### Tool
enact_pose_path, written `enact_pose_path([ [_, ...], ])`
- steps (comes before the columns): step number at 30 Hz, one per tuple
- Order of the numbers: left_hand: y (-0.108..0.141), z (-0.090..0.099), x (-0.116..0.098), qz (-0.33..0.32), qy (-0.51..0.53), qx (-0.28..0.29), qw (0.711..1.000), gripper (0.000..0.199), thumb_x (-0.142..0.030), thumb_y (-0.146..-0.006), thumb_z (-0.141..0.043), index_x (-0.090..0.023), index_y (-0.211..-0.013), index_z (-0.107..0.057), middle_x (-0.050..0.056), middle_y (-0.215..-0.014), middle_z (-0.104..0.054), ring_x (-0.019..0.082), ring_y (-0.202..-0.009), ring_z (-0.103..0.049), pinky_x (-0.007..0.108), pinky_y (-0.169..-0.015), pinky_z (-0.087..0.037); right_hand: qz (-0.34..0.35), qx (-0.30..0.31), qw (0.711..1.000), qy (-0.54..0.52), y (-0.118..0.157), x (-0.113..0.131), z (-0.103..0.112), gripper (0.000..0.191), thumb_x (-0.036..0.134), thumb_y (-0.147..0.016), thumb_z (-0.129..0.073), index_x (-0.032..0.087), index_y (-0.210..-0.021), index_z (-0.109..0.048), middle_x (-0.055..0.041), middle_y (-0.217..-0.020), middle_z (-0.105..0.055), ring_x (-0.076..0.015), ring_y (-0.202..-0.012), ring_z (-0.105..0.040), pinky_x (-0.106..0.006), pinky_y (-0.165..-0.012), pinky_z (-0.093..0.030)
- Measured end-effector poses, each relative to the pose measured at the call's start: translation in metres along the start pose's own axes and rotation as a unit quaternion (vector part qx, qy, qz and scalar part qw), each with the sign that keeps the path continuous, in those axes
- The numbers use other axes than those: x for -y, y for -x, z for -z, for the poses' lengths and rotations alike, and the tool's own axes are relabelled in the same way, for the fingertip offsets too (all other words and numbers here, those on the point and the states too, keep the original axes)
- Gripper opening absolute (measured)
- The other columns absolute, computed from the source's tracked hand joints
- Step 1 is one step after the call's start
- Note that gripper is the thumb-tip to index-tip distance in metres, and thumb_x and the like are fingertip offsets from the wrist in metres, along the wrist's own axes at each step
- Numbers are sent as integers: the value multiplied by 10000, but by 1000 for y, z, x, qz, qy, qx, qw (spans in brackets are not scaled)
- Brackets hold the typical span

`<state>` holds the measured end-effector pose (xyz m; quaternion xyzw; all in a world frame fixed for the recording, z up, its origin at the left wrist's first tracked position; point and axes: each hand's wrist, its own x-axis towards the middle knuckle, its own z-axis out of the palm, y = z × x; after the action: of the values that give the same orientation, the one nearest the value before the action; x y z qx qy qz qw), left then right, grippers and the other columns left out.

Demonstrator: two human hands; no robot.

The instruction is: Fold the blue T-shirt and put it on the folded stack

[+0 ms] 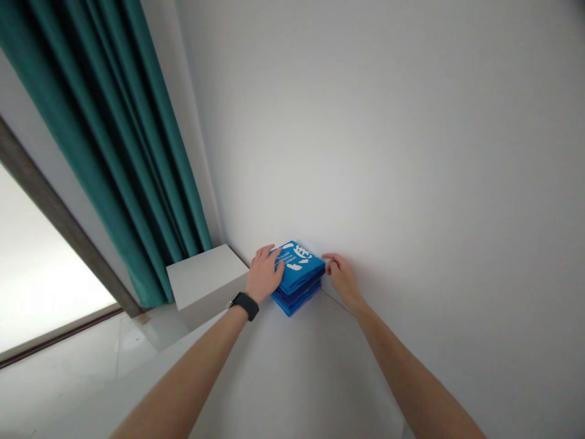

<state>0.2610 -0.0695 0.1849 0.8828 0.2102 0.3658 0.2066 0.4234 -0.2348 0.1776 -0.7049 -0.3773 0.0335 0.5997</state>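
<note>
A stack of blue folded items (304, 268), which look like fabric or plastic bags, sits on a white surface against the wall. White lettering and a white graphic are printed on the top one; the layers below bulge apart at the front. My left hand (265, 272), with a black watch on the wrist, lies over the stack's left side, fingers spread on its top. At the right corner is my right hand (340, 274), its index finger stretched toward the stack and the other fingers partly curled. Nothing shows gripped in it; whether it touches the edge is unclear.
A white box-like unit (208, 274) stands to the left, beside a green curtain (137, 152). Behind everything rises a plain pale wall (388, 152). The white surface (292, 366) under the stack stretches toward me, and a shiny tiled floor (91, 347) lies at lower left.
</note>
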Motion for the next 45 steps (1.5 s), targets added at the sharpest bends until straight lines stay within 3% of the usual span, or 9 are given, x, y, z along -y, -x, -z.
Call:
enact_pose_path([
  [2,-1,-8,-10,-71,-107,54,990,400,-310,-938,-474,-167,-1303,-553,135,-1434,-488,293,-1358,-387,469,-1137,-299,82,30,994,63,-17,6,-10,324,219,-808,-418,181,-1003,-673,-58,-904,-658,-211,-924,-591,-356,-872,-475],
  [5,-1,-20,-20,-55,-179,113,976,510,-400,-961,-437,-113,-1380,-481,167,-1482,-440,296,-1396,-360,439,-1154,-277,183,120,965,142,-47,14,-38,358,146,-817,-419,162,-1063,-678,-106,-1145,-663,-223,-1141,-545,-399,-1072,-367],
  [10,3,-26,-24,-23,-193,124,973,595,-468,-964,-401,-73,-1407,-449,205,-1478,-436,333,-1404,-346,479,-1152,-263,269,253,896,248,-82,4,-77,365,94,-813,-460,111,-1117,-661,-153,-1236,-650,-227,-1241,-526,-400,-1121,-344],
  [13,6,-28,-25,-17,-197,119,973,648,-495,-952,-411,-45,-1417,-432,218,-1484,-422,340,-1412,-328,467,-1161,-247,285,292,862,300,-91,-12,-83,362,116,-862,-434,96,-1160,-638,-175,-1263,-635,-234,-1275,-510,-423,-1126,-342],
  [17,9,-30,-21,-4,-197,110,974,698,-554,-936,-412,-62,-1432,-419,206,-1497,-409,337,-1430,-292,463,-1173,-221,279,305,843,344,-95,-30,-82,397,185,-941,-374,68,-1259,-582,-201,-1368,-555,-244,-1336,-451,-446,-1140,-316],
  [29,18,-14,12,48,-184,115,975,721,-618,-963,-275,-122,-1480,-354,185,-1566,-287,310,-1469,-190,487,-1176,-177,246,283,863,339,-89,-23,-82,472,349,-983,-362,121,-1362,-525,-149,-1431,-511,-246,-1376,-404,-450,-1155,-297],
  [37,31,-9,1,5,-143,91,985,663,-553,-971,-337,-146,-1494,-321,151,-1584,-259,291,-1468,-199,475,-1181,-195,254,244,891,288,-52,-2,-43,491,342,-989,-322,145,-1409,-484,-117,-1479,-461,-216,-1393,-378,-432,-1175,-281],
  [41,37,-7,-6,1,-144,121,982,682,-561,-949,-388,-151,-1492,-337,143,-1579,-277,304,-1466,-201,476,-1181,-198,261,196,917,229,-22,-12,-22,481,264,-987,-286,191,-1428,-464,-87,-1486,-454,-205,-1382,-397,-449,-1161,-321],
  [45,37,-6,-5,19,-135,132,982,645,-587,-954,-359,-227,-1490,-349,110,-1580,-288,324,-1467,-191,524,-1159,-219,240,98,949,181,10,-32,-5,496,189,-965,-293,256,-1425,-466,-53,-1446,-507,-208,-1340,-456,-497,-1139,-356],
])
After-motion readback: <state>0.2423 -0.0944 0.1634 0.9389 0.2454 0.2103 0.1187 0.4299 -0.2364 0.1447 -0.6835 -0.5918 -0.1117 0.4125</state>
